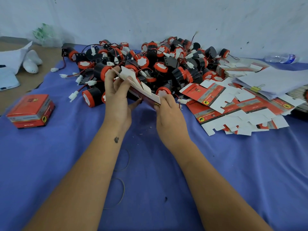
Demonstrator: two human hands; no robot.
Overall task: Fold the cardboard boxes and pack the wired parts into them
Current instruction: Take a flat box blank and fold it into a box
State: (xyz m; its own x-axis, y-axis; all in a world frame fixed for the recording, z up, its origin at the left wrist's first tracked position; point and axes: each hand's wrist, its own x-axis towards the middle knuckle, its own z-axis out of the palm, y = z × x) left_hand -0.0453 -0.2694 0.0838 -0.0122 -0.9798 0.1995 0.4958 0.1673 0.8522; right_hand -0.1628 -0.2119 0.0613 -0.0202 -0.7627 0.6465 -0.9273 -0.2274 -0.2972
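1. Left hand point(117, 99) at frame centre, fingers curled round the upper end of a flat box blank point(140, 88); fingertips on its white inner face, thumb under the blank.
2. Right hand point(170, 112) just right of centre, fingers curled, pinching the blank's lower right corner; the corner sits between thumb and forefinger.
3. Blank held tilted in the air above the cloth point(233, 164), white flaps up, red print facing down; it spans the gap between both hands.
4. Parts pile point(150, 62) behind the hands, upper centre: black-and-red round parts with red wires and white plugs, heaped against the wall.
5. Flat blanks point(233, 105) spread at right centre, overlapping, near the right hand but not touching it.
6. Folded box point(31, 111) at left centre, closed, standing alone on the cloth, well apart from the hands.
7. Paper stack point(275, 79) with yellow clip at right edge, lying on the blanks.
8. Bottle point(281, 57) lying at upper right.
9. Rubber bands point(122, 190) on cloth between the forearms, lower centre.
10. White bag point(15, 59) at upper left.
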